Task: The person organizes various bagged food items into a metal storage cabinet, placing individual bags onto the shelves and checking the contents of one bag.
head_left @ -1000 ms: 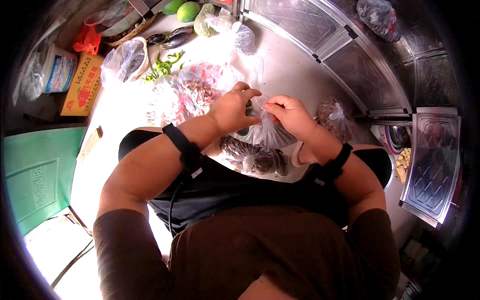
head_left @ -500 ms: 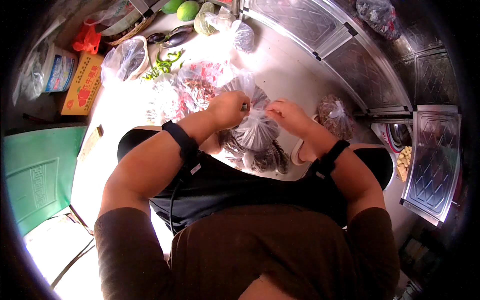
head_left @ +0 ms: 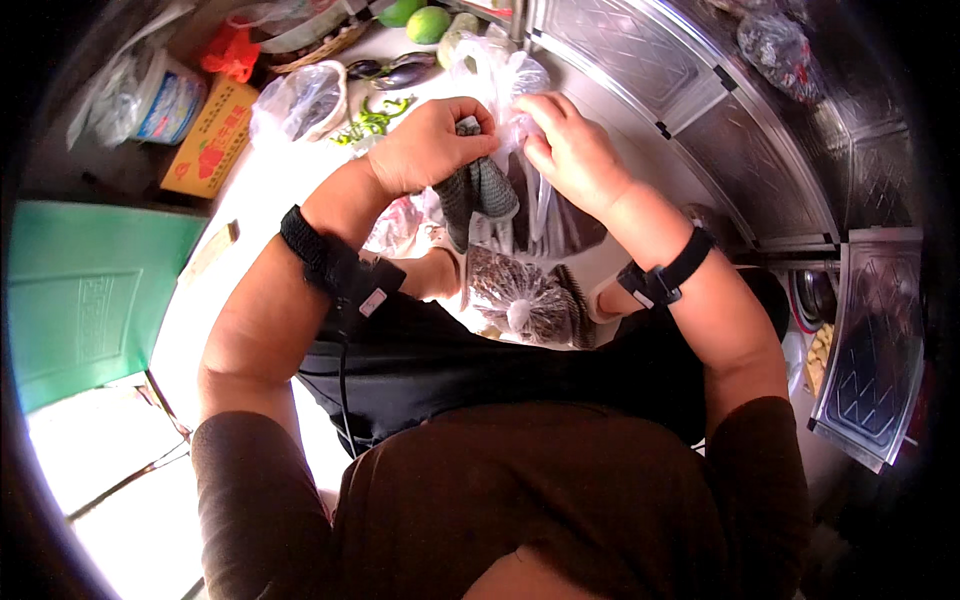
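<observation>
Both my hands are raised in front of me, close together over a clear plastic bag (head_left: 540, 205) with dark contents. My left hand (head_left: 435, 145) is closed, and a dark grey ribbed cloth-like piece (head_left: 482, 190) hangs from its fingers. Beside it, my right hand (head_left: 575, 155) pinches the bag's gathered top, its thumb and fingers together. The bag hangs below that grip, its lower part swollen and dark. Between my feet lies another clear bag (head_left: 515, 290) of dark, dried-looking pieces, its neck tied in a pale knot. Whether my left fingers also hold the plastic cannot be seen.
Green peppers (head_left: 375, 120), eggplants (head_left: 405, 72) and a round green fruit (head_left: 428, 25) lie on the pale floor ahead. An orange carton (head_left: 210, 135) and a white bucket (head_left: 170, 100) stand at the left, above a green panel (head_left: 90, 300). Silver cabinet doors (head_left: 690, 110) line the right.
Both hands have risen and moved away from me, lifting the bag off the tied bag below. The grey ribbed piece now shows under my left hand. The view has shifted slightly.
</observation>
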{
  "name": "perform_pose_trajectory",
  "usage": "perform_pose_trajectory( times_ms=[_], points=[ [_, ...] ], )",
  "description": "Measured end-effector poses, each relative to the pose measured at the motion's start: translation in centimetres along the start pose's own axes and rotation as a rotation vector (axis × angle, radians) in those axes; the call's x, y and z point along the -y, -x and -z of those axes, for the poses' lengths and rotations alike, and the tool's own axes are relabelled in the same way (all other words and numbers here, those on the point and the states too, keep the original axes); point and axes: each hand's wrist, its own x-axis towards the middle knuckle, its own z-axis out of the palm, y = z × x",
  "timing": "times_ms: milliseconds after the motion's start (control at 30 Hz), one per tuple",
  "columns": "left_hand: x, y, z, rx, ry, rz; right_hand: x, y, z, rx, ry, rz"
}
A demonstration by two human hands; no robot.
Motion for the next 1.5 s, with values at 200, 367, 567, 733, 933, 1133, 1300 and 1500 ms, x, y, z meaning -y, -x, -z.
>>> perform_pose_trajectory(
  times_ms=[200,367,567,733,933,1133,1300,1500],
  points=[
    [1.8,3.4,2.5,-0.221,-0.071,0.080,2.5,-3.4,-1.1,-0.040,0.036,0.241],
    [3.6,6.2,2.1,-0.436,-0.077,0.140,2.8,-4.3,-3.0,0.080,0.002,0.242],
    [10.5,7.5,-1.2,-0.616,0.369,0.168,2.1,-3.0,-9.7,0.501,-0.542,0.053],
    [14.7,9.2,-3.3,-0.649,0.232,0.209,4.2,-0.4,-13.0,0.645,-0.312,0.052],
    [15.9,9.8,-4.5,-0.603,0.250,0.276,1.2,0.5,-14.2,0.464,-0.207,0.132],
    [18.6,9.4,-5.6,-0.807,0.116,0.300,-1.8,1.5,-14.6,0.336,-0.419,-0.284],
    [21.7,11.3,-3.1,-0.845,0.553,0.432,-3.5,1.0,-10.3,0.242,-0.865,-0.925],
    [17.7,10.0,-4.5,-0.673,0.433,0.085,0.5,0.7,-12.5,0.405,-0.792,-0.618]
  ],
)
